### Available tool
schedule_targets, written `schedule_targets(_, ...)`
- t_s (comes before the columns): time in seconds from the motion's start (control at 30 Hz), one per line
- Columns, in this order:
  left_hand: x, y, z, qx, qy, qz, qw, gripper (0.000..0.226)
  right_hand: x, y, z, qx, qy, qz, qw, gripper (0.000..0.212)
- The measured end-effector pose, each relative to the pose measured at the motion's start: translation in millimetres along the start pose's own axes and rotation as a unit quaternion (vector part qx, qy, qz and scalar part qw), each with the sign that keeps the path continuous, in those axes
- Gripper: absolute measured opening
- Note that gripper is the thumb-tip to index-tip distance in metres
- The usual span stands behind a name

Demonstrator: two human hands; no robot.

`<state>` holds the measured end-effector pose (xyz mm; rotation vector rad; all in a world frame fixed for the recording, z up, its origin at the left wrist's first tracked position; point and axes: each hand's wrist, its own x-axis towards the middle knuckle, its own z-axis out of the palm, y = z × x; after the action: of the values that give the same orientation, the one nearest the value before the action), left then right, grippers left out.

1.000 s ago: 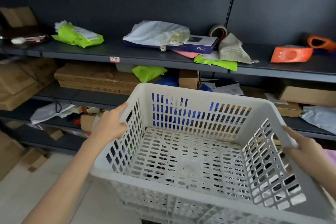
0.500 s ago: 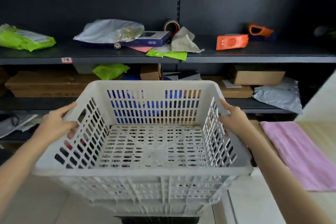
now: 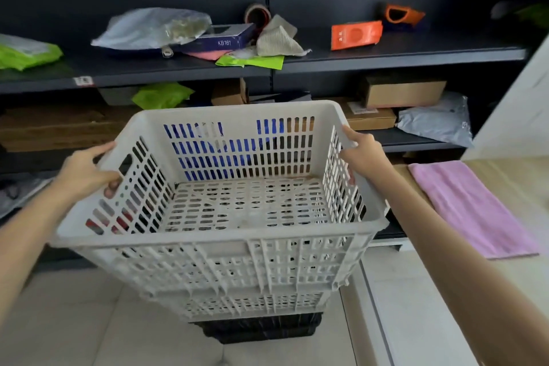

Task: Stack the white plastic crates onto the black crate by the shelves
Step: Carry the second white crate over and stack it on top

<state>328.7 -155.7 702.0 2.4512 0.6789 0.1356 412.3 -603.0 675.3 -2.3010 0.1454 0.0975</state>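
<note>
A white slotted plastic crate (image 3: 225,249) fills the middle of the head view, empty inside. My left hand (image 3: 86,172) grips its left rim by the handle hole. My right hand (image 3: 364,153) holds the right rim near the far corner. More white crate walls (image 3: 252,303) show below it, nested under the top one. Beneath them a black crate (image 3: 261,328) sits on the floor, only its near edge showing.
Dark shelves (image 3: 386,58) stand right behind, loaded with bags, a blue box (image 3: 221,41), an orange packet (image 3: 355,34) and cardboard boxes (image 3: 404,93). A pink cloth (image 3: 469,208) lies on a wooden surface at the right. Pale floor tiles (image 3: 74,321) lie at the lower left.
The view has swung so the shelves slid left, then lifted back a little. The white crate now sits square in front of me and the black crate shows more underneath. Both hands keep their grip.
</note>
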Motion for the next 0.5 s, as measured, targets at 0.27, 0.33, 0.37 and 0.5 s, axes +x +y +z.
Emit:
schedule_targets(0.27, 13.0, -10.2, 0.1, -0.024, 0.001, -0.021, 0.999, 0.075, -2.7, -9.4, 3.9, -0.006, 0.016, -0.004, 1.000, 0.071)
schedule_targets(0.33, 11.3, -13.4, 1.8, -0.022, 0.000, -0.027, 0.999, 0.075, -3.3, -10.6, 3.3, -0.005, 0.016, -0.003, 1.000, 0.069)
schedule_targets(0.37, 9.2, -13.5, 3.1, -0.016, 0.001, -0.020, 1.000, 0.074, -3.5, -9.7, 2.6, -0.006, 0.016, -0.002, 1.000, 0.069)
schedule_targets(0.5, 4.9, -7.9, 2.6, -0.023, 0.011, -0.003, 1.000, 0.072, -2.5, -10.1, 1.8, -0.018, 0.012, -0.008, 1.000, 0.070)
